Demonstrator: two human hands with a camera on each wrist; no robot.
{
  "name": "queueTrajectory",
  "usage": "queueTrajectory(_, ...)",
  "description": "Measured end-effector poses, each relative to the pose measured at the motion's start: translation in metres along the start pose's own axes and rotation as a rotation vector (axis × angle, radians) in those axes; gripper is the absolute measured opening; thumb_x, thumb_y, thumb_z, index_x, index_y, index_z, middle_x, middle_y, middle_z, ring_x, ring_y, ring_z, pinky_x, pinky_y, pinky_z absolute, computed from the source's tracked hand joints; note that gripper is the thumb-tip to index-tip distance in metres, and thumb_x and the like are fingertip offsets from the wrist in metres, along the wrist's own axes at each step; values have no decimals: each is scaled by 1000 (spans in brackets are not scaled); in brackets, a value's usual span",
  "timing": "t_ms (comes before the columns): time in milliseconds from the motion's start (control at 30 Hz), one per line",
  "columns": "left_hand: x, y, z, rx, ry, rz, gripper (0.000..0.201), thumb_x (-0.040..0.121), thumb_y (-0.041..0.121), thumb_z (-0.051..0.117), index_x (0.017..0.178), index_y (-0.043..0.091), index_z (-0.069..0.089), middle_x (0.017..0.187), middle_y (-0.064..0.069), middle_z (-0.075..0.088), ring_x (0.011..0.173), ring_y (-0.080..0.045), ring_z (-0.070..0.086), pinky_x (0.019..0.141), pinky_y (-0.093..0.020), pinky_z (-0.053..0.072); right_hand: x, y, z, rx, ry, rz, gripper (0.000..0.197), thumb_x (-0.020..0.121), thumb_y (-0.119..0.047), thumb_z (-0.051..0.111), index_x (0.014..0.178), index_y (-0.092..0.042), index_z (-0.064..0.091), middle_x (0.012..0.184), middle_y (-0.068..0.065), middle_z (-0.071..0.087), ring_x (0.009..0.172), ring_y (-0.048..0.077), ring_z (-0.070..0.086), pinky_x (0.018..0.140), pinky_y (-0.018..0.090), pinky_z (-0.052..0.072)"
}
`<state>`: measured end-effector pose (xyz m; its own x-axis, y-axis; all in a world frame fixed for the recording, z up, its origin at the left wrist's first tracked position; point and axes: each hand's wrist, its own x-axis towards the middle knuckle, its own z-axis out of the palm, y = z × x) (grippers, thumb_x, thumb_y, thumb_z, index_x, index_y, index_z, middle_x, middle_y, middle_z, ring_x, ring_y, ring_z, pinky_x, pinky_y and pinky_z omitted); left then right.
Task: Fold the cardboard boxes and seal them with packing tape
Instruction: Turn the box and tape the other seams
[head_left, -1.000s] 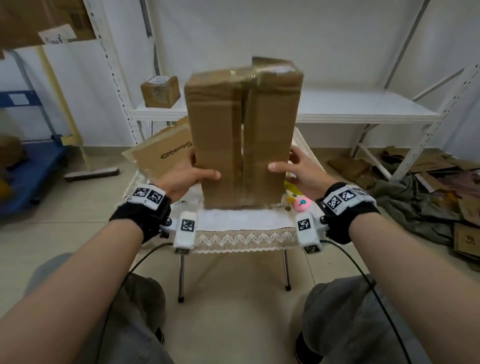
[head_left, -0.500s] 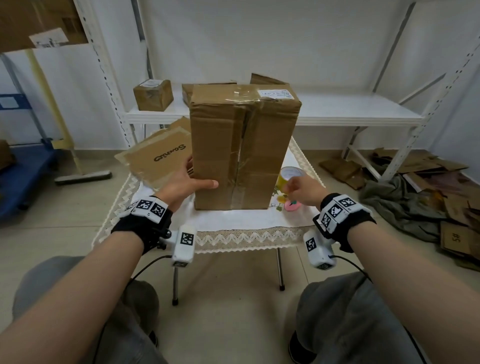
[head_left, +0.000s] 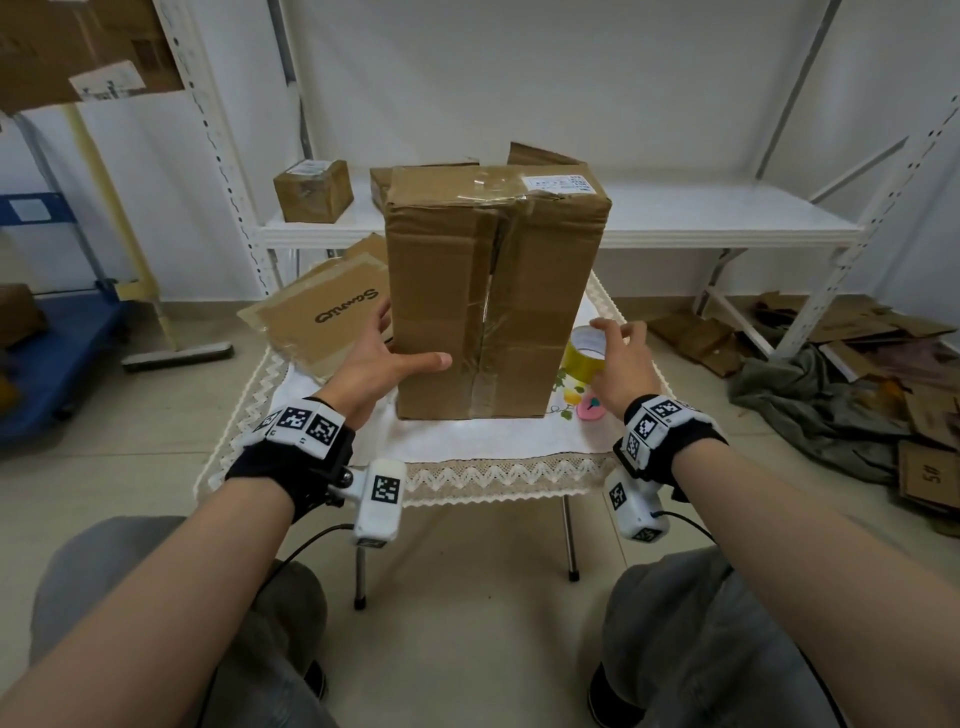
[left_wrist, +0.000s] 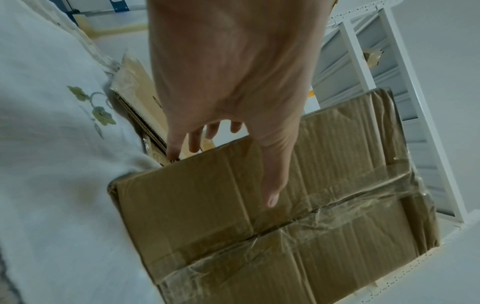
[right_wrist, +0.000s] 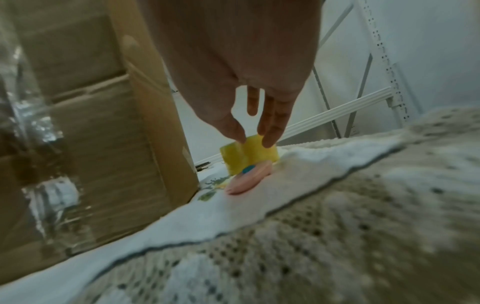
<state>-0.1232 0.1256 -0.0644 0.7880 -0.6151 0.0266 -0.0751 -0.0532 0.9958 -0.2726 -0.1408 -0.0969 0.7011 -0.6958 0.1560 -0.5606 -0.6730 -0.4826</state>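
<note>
A tall brown cardboard box (head_left: 493, 291) stands upright on the small table (head_left: 467, 441), its front flaps meeting in a taped centre seam (left_wrist: 324, 216). My left hand (head_left: 413, 338) steadies its lower left corner, thumb flat on the front face and fingers straight along the left side, as the left wrist view shows (left_wrist: 223, 176). A yellow roll of packing tape (head_left: 584, 358) sits just right of the box. My right hand (head_left: 618, 332) hovers over it with fingers extended. In the right wrist view the thumb and fingertips (right_wrist: 270, 142) reach the roll's (right_wrist: 249, 154) top rim.
A pink oval object (head_left: 590, 408) lies in front of the roll. A flattened printed carton (head_left: 327, 317) rests at the table's back left. A white shelf (head_left: 701, 218) behind holds a small box (head_left: 313, 189). Cardboard scraps and cloth (head_left: 831, 395) litter the floor at right.
The box, held by both hands a second ago, now stands on the table. My right hand left it and moved to the tape roll. My left hand stayed at the corner.
</note>
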Motion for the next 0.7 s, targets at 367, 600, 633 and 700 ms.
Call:
queueTrajectory(367, -10, 12, -9, 87, 64, -25, 137, 46, 41, 98, 157, 31, 18, 164, -2, 22, 136, -24, 45, 113, -48, 38, -2, -2, -11, 138, 117, 139, 21, 99, -9, 54, 117, -2, 62, 127, 19, 53, 111, 36, 56, 81, 30, 36)
queueTrajectory(600, -49, 24, 4, 16, 361, 112, 106, 53, 59, 91, 140, 31, 36, 143, 2, 37, 126, -16, 48, 107, -43, 46, -63, -8, -32, 652, 168, 173, 9, 70, -29, 53, 66, -21, 52, 74, 5, 58, 81, 33, 64, 79, 58, 57)
queueTrajectory(633, -55, 24, 8, -7, 414, 149, 91, 59, 54, 90, 132, 31, 40, 137, 2, 40, 122, -14, 49, 105, -40, 48, -79, -12, -35, 694, 186, 187, 14, 70, -32, 54, 63, -21, 48, 68, 1, 53, 73, 27, 61, 77, 59, 56)
queueTrajectory(700, -69, 22, 18, -27, 504, 228, 67, 68, 47, 87, 117, 31, 44, 129, 1, 44, 114, -13, 52, 101, -36, 50, -106, -19, -36, 787, 228, 211, 23, 76, -33, 58, 64, -21, 43, 64, -2, 45, 61, 15, 56, 79, 59, 56)
